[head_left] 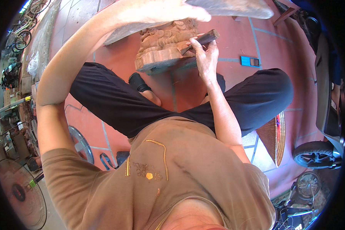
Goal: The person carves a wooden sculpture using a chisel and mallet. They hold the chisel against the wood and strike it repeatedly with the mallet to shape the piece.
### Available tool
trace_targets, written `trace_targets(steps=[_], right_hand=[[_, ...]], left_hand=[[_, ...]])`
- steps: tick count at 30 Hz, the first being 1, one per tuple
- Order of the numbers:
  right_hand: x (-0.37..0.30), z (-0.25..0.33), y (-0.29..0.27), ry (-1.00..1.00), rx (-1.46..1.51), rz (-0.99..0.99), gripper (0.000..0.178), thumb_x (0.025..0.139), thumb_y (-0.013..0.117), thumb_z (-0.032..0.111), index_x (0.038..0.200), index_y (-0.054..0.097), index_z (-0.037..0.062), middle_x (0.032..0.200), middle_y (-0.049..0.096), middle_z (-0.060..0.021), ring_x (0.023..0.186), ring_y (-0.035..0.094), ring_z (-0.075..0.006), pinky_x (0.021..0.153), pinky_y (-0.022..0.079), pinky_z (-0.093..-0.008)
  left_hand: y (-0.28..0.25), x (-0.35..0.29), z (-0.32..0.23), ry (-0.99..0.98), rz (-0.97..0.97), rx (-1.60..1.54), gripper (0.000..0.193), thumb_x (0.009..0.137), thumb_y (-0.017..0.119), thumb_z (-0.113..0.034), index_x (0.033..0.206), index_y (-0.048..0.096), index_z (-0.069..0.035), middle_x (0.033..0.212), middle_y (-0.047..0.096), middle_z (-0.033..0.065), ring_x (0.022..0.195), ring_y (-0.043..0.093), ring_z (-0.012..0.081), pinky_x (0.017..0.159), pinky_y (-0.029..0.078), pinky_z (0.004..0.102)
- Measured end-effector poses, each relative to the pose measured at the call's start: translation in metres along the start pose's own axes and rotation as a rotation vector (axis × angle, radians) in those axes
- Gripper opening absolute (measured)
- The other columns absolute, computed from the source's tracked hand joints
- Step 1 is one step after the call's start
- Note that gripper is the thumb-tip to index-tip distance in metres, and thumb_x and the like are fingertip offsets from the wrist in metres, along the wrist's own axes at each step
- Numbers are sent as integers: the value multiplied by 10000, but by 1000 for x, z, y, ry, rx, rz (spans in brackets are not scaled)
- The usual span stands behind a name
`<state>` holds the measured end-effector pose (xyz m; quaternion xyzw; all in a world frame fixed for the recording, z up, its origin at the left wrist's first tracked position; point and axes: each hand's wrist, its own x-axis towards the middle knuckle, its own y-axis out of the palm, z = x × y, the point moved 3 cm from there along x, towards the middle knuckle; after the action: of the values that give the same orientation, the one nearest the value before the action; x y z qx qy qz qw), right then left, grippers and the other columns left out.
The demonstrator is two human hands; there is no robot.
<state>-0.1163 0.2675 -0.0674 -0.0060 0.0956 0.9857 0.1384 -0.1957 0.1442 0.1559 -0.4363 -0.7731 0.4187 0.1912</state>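
Note:
In front of me stands a reddish-brown carved wooden block [163, 46] with figures in relief. My right hand [207, 61] is closed around a dark wooden-handled chisel [207, 37], its narrow lower end against the carving's right side. My left arm is raised and bends across the top left. My left hand [195, 13], partly cut off by the upper edge, seems closed on a grey club-like piece [241, 8] with a rounded end, which reaches right above the carving. Most of the left fingers are hidden.
A blue mobile phone [250, 61] lies on the red tiles right of the carving. Behind my right knee is a conical hat [268, 140]; a motorbike wheel [314, 154] stands at far right. A fan [21, 193] is at lower left. A grey slab edge [120, 35] shows beneath my left arm.

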Motion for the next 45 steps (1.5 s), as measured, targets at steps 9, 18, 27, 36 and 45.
trace_targets(steps=[9,18,27,36,45], right_hand=[[2,0,-2,24,105,-48,196,969,679,41,1129,572,2,996,668,-70,896,694,-148,782,599,-312],[-2,2,-1,-17,5,-50,176,951,693,43,1100,610,-2,955,710,-84,898,692,-134,786,586,-299],[-4,1,-1,-55,-117,-5,238,977,688,56,1167,573,-30,1035,686,-101,956,708,-186,810,627,-352],[-5,-7,1,4,99,-40,194,967,683,42,1126,577,10,991,693,-77,900,697,-159,780,601,-322],[-1,-4,-18,78,160,-74,226,967,687,60,1150,564,10,1021,678,-128,896,734,-231,759,623,-351]], left_hand=[[16,-3,-9,123,35,-80,739,973,643,-346,1577,344,-44,1345,613,270,1210,631,403,1045,472,420],[32,-6,9,76,1,-27,690,966,648,-318,1563,387,-91,1366,619,232,1208,637,379,1043,480,428],[32,-8,16,-21,41,46,689,964,661,-303,1564,387,-102,1368,618,231,1199,640,383,1035,485,429],[61,-19,42,43,-47,230,612,959,638,-398,1533,479,-257,1137,717,221,1030,710,371,959,541,489],[18,-24,13,-92,-32,-103,730,950,688,-254,1571,363,-52,1440,571,247,1344,558,347,1121,413,401]])
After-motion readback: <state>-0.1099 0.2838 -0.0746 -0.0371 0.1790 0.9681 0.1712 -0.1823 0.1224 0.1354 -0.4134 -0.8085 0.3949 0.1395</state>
